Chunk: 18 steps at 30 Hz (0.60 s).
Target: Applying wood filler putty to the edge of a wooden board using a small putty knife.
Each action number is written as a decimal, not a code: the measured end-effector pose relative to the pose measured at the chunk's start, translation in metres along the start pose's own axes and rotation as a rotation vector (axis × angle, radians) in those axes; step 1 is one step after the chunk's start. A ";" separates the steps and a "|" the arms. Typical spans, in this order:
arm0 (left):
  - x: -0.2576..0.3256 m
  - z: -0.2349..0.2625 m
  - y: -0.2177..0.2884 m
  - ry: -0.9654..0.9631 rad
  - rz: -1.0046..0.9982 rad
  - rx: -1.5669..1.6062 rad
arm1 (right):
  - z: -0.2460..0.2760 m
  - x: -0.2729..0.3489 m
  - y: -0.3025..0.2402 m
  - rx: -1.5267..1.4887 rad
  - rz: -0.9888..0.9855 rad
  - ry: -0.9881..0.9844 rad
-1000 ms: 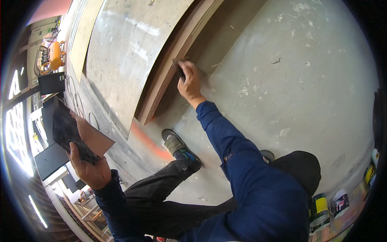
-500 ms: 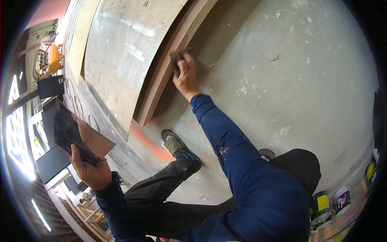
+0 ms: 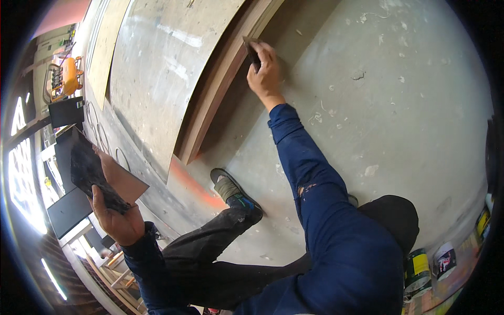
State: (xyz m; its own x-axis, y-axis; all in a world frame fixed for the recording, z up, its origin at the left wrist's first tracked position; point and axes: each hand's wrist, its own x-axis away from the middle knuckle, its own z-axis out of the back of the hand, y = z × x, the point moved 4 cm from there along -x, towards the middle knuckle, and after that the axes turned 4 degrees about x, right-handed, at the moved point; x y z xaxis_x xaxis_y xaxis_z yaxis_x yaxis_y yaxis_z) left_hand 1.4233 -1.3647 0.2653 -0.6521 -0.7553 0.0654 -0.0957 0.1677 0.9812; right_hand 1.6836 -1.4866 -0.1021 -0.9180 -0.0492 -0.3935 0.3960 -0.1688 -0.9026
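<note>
My left hand [image 3: 119, 219] grips a black, smeared flat plate [image 3: 90, 164] by its lower end, thumb on its face. Beside the plate is a smooth pinkish-brown surface [image 3: 125, 181]; I cannot tell whether it belongs to it. My right hand [image 3: 266, 76] is reached out and closed on a thin, dark flat piece [image 3: 252, 53], perhaps a scraper, whose far end meets the edge of a long brown wooden beam [image 3: 218, 86]. The beam runs along the side of a large grey, stained panel [image 3: 168, 63]. The fingers partly hide the dark piece.
My sandalled foot [image 3: 233, 191] rests on the grey floor [image 3: 367, 121] near the beam's close end, by an orange-red streak [image 3: 197, 186]. Tins [image 3: 418, 270] stand at the lower right. An orange machine [image 3: 68, 76] and a hose [image 3: 97, 128] are at the left.
My right hand has moved away from me along the beam, up and to the right, with the dark piece still in it. The left hand and plate have barely moved.
</note>
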 end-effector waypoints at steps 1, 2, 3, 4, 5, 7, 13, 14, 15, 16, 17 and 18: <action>0.000 0.000 0.000 -0.028 0.014 0.015 | -0.005 0.010 -0.005 -0.014 -0.017 -0.014; 0.000 -0.001 0.000 -0.055 0.028 0.028 | -0.011 0.025 -0.012 -0.030 -0.035 -0.025; 0.000 0.000 0.000 -0.049 0.022 0.024 | -0.017 0.042 -0.019 -0.047 -0.053 -0.037; -0.001 0.001 0.000 -0.044 0.016 0.022 | -0.023 0.060 -0.027 -0.066 -0.083 -0.054; 0.000 0.002 0.000 -0.038 0.015 0.019 | -0.027 0.079 -0.036 -0.084 -0.114 -0.070; 0.000 0.004 -0.001 -0.008 0.012 0.013 | -0.035 0.107 -0.052 -0.115 -0.131 -0.102; -0.003 -0.004 -0.008 -0.083 0.113 0.118 | -0.009 0.127 -0.090 -0.414 -0.112 -0.462; -0.004 -0.008 -0.010 -0.097 0.140 0.139 | 0.001 0.118 -0.097 -0.520 -0.161 -0.449; -0.005 -0.008 -0.013 -0.025 0.156 0.117 | 0.010 0.108 -0.106 -0.630 -0.225 -0.435; -0.005 -0.009 -0.016 0.049 0.171 0.096 | 0.017 0.094 -0.118 -0.677 -0.227 -0.411; -0.004 -0.011 -0.021 0.111 0.189 0.086 | 0.024 0.081 -0.136 -0.790 -0.226 -0.383; -0.001 -0.014 -0.027 0.147 0.233 0.105 | 0.030 0.070 -0.157 -0.913 -0.237 -0.350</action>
State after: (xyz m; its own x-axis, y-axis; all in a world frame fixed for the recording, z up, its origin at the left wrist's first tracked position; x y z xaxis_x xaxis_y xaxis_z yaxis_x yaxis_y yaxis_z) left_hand 1.4377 -1.3774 0.2411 -0.5508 -0.7709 0.3199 -0.0387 0.4065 0.9128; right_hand 1.5563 -1.4929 0.0175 -0.8718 -0.4237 -0.2458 -0.0670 0.6003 -0.7970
